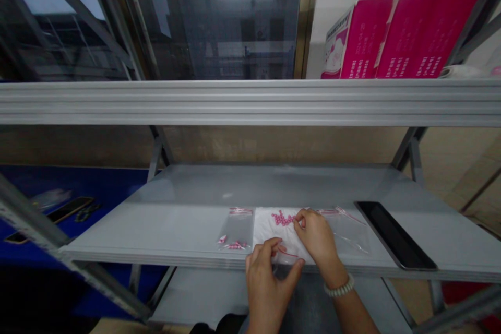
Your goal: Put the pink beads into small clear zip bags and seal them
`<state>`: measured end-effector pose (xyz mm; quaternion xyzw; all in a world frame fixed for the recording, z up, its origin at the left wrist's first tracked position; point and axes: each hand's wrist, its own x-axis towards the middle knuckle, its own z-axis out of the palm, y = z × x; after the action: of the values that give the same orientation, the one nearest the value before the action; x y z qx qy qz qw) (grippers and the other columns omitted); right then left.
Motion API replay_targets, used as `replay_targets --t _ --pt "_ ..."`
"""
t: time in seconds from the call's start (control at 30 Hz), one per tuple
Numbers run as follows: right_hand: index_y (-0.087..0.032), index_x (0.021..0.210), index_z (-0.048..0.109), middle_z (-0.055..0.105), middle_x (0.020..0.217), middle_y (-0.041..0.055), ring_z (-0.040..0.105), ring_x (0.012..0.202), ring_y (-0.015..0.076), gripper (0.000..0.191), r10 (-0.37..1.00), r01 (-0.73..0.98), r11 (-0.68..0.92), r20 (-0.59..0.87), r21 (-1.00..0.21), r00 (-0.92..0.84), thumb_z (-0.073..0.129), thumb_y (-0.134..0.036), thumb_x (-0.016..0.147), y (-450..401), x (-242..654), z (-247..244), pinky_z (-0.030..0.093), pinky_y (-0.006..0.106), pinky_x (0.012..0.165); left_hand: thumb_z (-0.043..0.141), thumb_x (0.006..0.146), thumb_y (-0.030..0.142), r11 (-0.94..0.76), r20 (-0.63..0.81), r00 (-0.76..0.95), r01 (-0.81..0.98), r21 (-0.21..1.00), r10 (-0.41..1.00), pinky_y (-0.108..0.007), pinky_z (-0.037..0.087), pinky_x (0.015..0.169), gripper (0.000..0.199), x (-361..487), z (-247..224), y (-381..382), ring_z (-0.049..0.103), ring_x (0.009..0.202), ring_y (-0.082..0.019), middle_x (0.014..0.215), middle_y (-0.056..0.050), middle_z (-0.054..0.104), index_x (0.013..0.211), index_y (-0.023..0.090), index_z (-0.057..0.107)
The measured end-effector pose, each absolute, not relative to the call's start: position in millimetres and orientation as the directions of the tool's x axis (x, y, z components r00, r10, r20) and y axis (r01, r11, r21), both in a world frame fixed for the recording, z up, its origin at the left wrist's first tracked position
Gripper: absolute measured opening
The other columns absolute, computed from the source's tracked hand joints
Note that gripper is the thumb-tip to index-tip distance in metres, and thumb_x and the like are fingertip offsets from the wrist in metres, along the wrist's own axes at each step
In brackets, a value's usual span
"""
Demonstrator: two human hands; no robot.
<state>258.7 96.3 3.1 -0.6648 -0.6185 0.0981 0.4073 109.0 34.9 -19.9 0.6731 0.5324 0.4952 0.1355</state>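
Note:
Several small pink beads (282,218) lie in a cluster on a white cloth or tissue (264,224) near the shelf's front edge. My right hand (315,235), with a beaded bracelet at the wrist, has its thumb and index finger together at the cluster's right side; what they pinch is too small to make out. Below and to the left, my left hand (270,282) holds a small clear bag (287,255) with a red line between thumb and fingers. A clear zip bag (237,227) with pink pieces inside lies left of the cloth. Another clear zip bag (350,232) lies to the right, partly behind my right hand.
A black tablet (395,235) lies on the right of the grey shelf (188,188). A metal beam (235,103) crosses in front above it. Pink boxes (410,36) stand at the upper right. On a blue surface (117,182) at left lies a dark phone (70,210).

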Motion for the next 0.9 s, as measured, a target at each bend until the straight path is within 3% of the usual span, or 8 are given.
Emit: replay_targets --t 0.3,0.43,0.6,0.77,0.9 --pt "-0.019 0.069 0.071 0.066 0.059 -0.0015 0.061 0.055 0.0152 0.013 0.939 0.633 0.271 0.343 -0.726 -0.009 0.061 -0.019 0.077 70.7 260.3 16.9 0.044 0.021 0.05 0.081 0.069 0.033 -0.392 0.526 -0.068 0.589 0.707 0.848 -0.043 0.052 0.074 0.036 109.4 -20.2 36.8 0.07 0.08 -0.029 0.084 -0.004 0.074 0.1 0.022 0.067" --pt "-0.017 0.078 0.074 0.072 0.071 0.0044 0.065 0.063 0.0183 0.019 0.933 0.692 0.234 0.357 -0.682 0.036 0.055 -0.014 0.082 81.6 265.9 15.5 0.049 0.026 0.062 0.081 0.068 0.032 -0.401 0.541 -0.067 0.595 0.696 0.839 -0.043 0.052 0.074 0.036 110.1 -19.7 36.9 0.07 0.079 -0.029 0.083 -0.004 0.074 0.099 0.022 0.067" --pt "-0.014 0.086 0.075 0.074 0.089 0.0138 0.069 0.083 0.0244 0.027 0.919 0.786 0.161 0.381 -0.597 0.101 0.053 0.0 0.078 102.9 262.8 7.0 0.048 0.03 0.077 0.082 0.067 0.027 -0.398 0.536 -0.068 0.592 0.701 0.842 -0.042 0.052 0.073 0.036 109.7 -18.9 35.9 0.07 0.079 -0.028 0.083 -0.003 0.074 0.099 0.022 0.067" --pt "-0.014 0.075 0.072 0.071 0.082 0.0125 0.067 0.075 0.0231 0.023 0.916 0.805 0.14 0.384 -0.576 0.115 0.054 0.0 0.079 102.4 258.8 8.0 0.047 0.029 0.071 0.083 0.067 0.026 -0.389 0.522 -0.065 0.59 0.707 0.85 -0.043 0.052 0.074 0.037 108.0 -19.6 36.4 0.07 0.079 -0.028 0.083 -0.003 0.074 0.099 0.022 0.066" --pt "-0.018 0.071 0.071 0.067 0.071 0.0045 0.063 0.068 0.0194 0.016 0.917 0.775 0.221 0.397 -0.592 0.042 0.06 -0.009 0.08 82.7 262.2 23.4 0.046 0.027 0.066 0.083 0.068 0.027 -0.399 0.516 -0.035 0.589 0.703 0.856 -0.043 0.052 0.075 0.037 107.6 -20.2 36.9 0.07 0.08 -0.028 0.084 -0.003 0.074 0.101 0.022 0.066"
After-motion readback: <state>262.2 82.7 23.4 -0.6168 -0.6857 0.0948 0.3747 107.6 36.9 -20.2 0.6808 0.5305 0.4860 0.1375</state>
